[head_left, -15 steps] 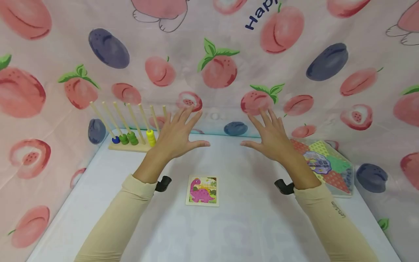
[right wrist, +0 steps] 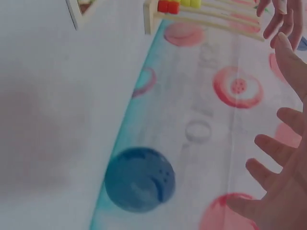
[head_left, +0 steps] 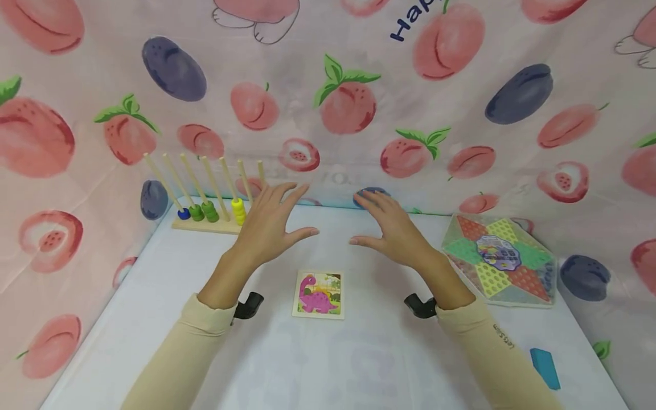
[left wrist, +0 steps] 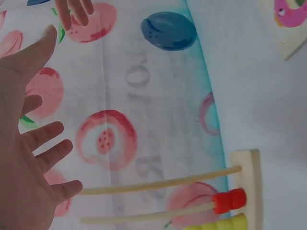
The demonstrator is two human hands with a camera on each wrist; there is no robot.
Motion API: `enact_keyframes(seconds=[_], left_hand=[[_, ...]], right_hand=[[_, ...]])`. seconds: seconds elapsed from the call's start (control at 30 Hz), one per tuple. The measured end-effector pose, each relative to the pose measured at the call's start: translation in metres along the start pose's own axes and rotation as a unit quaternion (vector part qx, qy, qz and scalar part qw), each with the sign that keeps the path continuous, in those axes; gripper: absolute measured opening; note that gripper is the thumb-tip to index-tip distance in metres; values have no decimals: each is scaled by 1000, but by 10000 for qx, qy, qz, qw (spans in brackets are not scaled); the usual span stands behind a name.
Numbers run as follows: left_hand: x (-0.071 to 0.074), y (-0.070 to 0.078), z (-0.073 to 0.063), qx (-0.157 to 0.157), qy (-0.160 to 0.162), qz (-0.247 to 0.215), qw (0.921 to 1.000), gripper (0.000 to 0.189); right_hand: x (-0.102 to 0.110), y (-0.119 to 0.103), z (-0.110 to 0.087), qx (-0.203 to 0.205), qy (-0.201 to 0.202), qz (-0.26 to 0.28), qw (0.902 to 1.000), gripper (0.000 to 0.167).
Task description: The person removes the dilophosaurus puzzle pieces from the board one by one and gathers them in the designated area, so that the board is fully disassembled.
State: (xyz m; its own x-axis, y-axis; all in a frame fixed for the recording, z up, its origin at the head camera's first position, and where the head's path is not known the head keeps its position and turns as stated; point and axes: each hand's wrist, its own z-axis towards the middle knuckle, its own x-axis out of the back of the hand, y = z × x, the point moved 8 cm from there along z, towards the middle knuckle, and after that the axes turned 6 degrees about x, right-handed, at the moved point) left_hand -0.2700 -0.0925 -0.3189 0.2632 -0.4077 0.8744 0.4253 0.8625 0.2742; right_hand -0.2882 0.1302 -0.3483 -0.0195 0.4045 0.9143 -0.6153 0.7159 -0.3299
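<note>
Grip spread: the left hand [head_left: 266, 228] and right hand [head_left: 397, 230] hover, fingers parted. Nearer the person, between the forearms, a square pale-bordered pink-dinosaur tile [head_left: 318, 295] lies on the white worktop [head_left: 359, 370]. The left hand partly blocks a wooden bead rack [head_left: 202, 225]; at right lie a flat hexagonal multicoloured case [head_left: 528, 249] and a blue oblong block [head_left: 546, 369].

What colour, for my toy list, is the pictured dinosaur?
The dinosaur is purplish pink, best seen in the head view.

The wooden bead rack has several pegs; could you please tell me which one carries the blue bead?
It is the head view's leftmost peg, with the blue bead at its base; the next two carry green beads, the fifth yellow beads.
</note>
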Motion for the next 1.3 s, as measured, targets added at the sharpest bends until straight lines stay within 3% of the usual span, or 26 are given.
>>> enact_keyframes(seconds=[0.23, 0.37, 0.53, 0.67, 0.9, 1.03, 1.2, 1.3], left_hand=[[-11, -17, -33, 353, -163, -648, 9971, 88], [-26, -29, -54, 777, -527, -976, 9908, 88], [-46, -40, -81, 1241, -1031, -1041, 9814, 80], [-64, -41, -99, 1127, -1549, -1077, 9756, 74], [-95, -36, -118, 652, -2616, -1439, 9521, 68], [-105, -35, -122, 570, -2912, -1441, 9440, 65], [-114, -35, -128, 696, -3163, -1548, 9334, 61], [-117, -35, -130, 719, -3201, -1516, 9324, 59]], right_hand=[[-36, -17, -1, 291, -80, 580, 9979, 89], [-57, -22, 1, 336, -256, 829, 9957, 86], [-87, -28, 4, 345, -834, 1039, 9905, 78], [-110, -33, 6, 398, -1384, 1067, 9838, 67], [-137, -32, 12, 564, -1824, 1048, 9760, 46], [-148, -33, 15, 811, -1991, 1036, 9711, 43], [-159, -36, 19, 991, -2112, 747, 9695, 39], [-162, -37, 22, 972, -2177, 561, 9695, 38]])
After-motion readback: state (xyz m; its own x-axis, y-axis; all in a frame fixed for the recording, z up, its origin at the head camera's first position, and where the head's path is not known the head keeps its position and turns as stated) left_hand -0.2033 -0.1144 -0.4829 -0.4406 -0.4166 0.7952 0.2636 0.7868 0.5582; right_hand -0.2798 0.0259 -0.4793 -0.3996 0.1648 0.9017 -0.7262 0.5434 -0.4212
